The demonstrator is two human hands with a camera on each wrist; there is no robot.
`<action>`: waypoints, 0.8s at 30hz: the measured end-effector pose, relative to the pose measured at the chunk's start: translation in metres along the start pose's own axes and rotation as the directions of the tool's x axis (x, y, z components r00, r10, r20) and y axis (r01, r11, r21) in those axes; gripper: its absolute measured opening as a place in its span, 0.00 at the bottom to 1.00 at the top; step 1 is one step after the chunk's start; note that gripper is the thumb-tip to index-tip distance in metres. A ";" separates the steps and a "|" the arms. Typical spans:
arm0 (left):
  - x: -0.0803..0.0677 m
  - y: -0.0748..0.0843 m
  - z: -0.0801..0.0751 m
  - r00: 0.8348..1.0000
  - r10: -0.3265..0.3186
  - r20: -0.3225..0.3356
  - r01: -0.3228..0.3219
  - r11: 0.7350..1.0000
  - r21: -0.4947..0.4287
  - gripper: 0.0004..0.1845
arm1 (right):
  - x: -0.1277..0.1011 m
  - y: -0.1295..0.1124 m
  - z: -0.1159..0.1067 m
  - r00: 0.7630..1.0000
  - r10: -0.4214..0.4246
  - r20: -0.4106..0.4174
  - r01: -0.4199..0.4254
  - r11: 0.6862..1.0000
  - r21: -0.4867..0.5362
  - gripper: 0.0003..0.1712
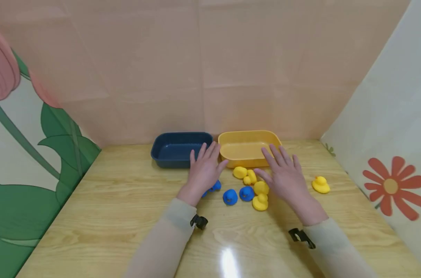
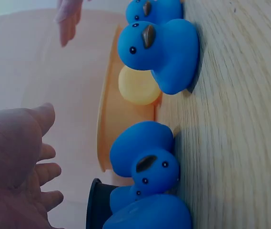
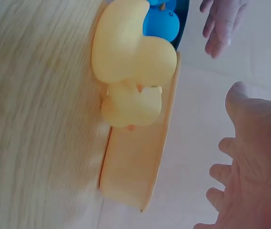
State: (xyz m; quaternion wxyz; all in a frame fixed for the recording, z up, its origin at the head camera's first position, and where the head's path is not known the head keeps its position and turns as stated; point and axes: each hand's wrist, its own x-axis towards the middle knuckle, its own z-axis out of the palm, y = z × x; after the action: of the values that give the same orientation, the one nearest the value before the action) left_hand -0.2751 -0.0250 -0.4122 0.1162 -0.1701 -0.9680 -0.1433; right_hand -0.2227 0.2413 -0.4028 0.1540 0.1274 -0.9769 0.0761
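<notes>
Both hands are held above the table with fingers straight and spread, holding nothing. The left hand (image 1: pixel 204 168) hovers by the right end of the navy tray (image 1: pixel 172 163). Just below it are blue rubber ducks (image 1: pixel 230 197), some partly hidden by the hand; the left wrist view shows several of them (image 2: pixel 161 55). My right hand (image 1: pixel 286 177) is over the right front of the yellow tray (image 1: pixel 246 163). Several yellow rubber ducks (image 1: pixel 260 202) lie in front of that tray, to the left of this hand; the right wrist view shows a yellow duck (image 3: pixel 121 47) up close.
A lone yellow duck (image 1: pixel 321 185) sits apart at the right, near the white side wall (image 1: pixel 404 127). Both trays stand side by side at the back of the wooden table (image 1: pixel 127 216), against a pink backdrop (image 1: pixel 154 69).
</notes>
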 end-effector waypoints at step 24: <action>0.020 0.007 0.021 0.999 -0.051 0.020 0.052 0.998 -0.035 0.35 | -0.013 0.047 -0.007 0.996 0.087 -0.029 -0.085 0.996 0.037 0.46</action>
State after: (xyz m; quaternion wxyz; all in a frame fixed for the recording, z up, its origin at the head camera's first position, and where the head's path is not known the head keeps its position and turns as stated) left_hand -0.2949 -0.0062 -0.4242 0.1004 -0.1486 -0.9704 -0.1620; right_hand -0.2218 0.2906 -0.4056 0.1630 0.0868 -0.9775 0.1021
